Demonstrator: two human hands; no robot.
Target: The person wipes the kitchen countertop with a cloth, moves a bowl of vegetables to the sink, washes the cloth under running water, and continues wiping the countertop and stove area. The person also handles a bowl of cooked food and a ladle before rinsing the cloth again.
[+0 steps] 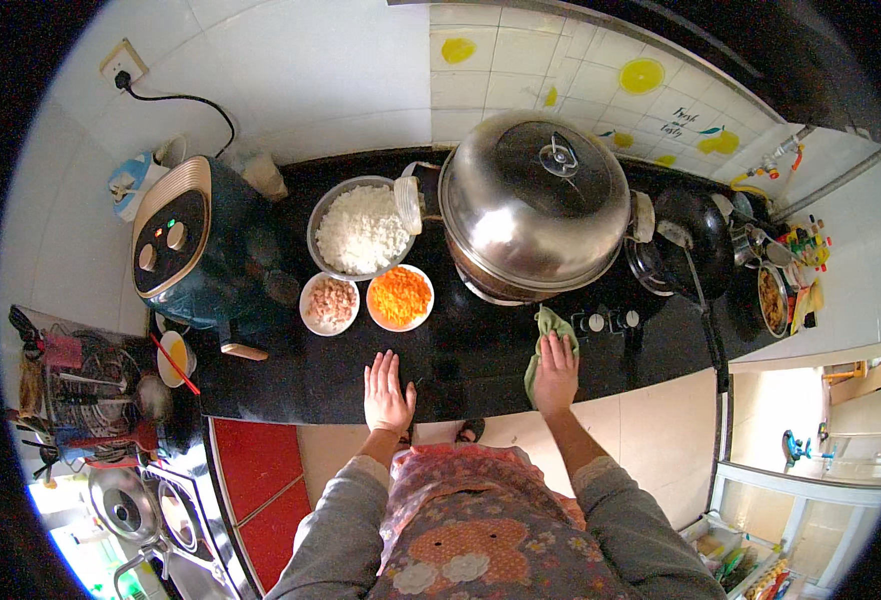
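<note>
My left hand [388, 395] lies flat on the black countertop [470, 375], fingers stretched out, with nothing in it. Just beyond it stand a small white bowl of diced pink meat [329, 302] and another of diced orange carrot [400, 296]. Behind these two sits a metal bowl of white rice [362, 228]. On the right, my right hand [557, 375] presses a green cloth [556, 322] onto the counter, its fingers over the folds. The stove knobs [608, 321] are close to that hand.
A large lidded steel pot [532, 205] stands on the stove, with a black wok [695, 245] to its right. The dark green air fryer [205, 240] is at the left, near a bowl of yellow liquid [174, 358] with red chopsticks. Far right stands a food-filled metal bowl [772, 300].
</note>
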